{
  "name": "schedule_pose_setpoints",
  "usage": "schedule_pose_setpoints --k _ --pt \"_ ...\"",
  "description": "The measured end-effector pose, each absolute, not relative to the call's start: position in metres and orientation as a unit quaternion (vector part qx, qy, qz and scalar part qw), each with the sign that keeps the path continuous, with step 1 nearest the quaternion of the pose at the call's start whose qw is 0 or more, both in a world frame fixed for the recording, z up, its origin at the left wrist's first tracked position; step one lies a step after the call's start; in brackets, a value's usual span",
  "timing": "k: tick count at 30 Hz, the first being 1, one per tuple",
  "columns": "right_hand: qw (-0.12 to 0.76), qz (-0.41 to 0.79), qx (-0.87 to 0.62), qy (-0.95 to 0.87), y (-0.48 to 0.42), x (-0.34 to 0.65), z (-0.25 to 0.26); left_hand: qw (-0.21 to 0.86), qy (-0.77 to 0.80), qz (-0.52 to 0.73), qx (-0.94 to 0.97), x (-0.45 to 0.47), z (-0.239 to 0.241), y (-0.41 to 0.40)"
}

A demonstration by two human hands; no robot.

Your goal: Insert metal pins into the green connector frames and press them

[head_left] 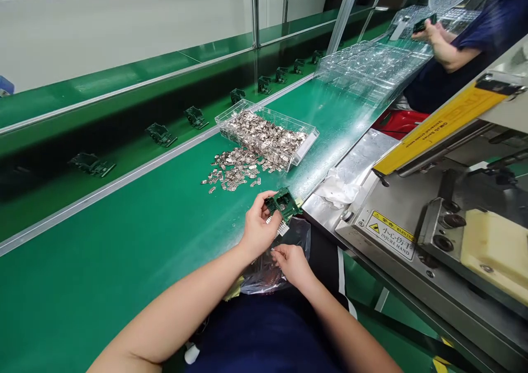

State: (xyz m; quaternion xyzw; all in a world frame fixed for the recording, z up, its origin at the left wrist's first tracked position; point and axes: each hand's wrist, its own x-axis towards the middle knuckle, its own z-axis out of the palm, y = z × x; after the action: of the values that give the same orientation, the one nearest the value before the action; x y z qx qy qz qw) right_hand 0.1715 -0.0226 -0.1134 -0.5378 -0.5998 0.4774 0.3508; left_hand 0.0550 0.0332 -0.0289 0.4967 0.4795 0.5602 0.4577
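Note:
My left hand (258, 224) is closed on a small green circuit-board part (282, 205), held up over the near edge of the green bench (124, 263). Just below it my right hand (291, 263) has its fingers pinched together over a clear plastic bag (264, 274) lying in my lap; what they pinch is too small to name. Ahead of my hands a loose heap of small metal clips (233, 172) lies on the bench, spilling from a clear plastic box (307, 139) filled with more of them.
Several dark green parts (160, 135) ride in a row on the conveyor belt beyond the bench. Clear blister trays (367, 67) are stacked far right, where another person's hand (431, 32) holds a dark part. A metal press machine (454, 224) with a yellow warning label stands at right.

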Motion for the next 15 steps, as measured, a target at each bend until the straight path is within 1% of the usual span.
schedule_pose_setpoints --k 4,8,10,12,15 --pt "0.325 0.470 -0.567 -0.593 -0.022 0.187 -0.094 0.477 0.470 0.583 0.460 0.053 -0.022 0.034" --pt "0.336 0.469 -0.571 -0.584 -0.026 0.199 -0.057 0.484 0.468 0.600 0.433 0.041 -0.007 0.020" --pt "0.357 0.484 -0.556 -0.574 -0.029 0.202 -0.035 0.485 0.470 0.601 0.428 0.034 -0.001 0.007" --pt "0.397 0.480 -0.526 -0.578 -0.032 0.200 -0.015 0.484 0.474 0.598 0.429 0.027 0.001 -0.008" --pt "0.470 0.406 -0.480 -0.620 -0.033 0.188 0.006 0.487 0.475 0.588 0.437 0.022 -0.002 -0.027"
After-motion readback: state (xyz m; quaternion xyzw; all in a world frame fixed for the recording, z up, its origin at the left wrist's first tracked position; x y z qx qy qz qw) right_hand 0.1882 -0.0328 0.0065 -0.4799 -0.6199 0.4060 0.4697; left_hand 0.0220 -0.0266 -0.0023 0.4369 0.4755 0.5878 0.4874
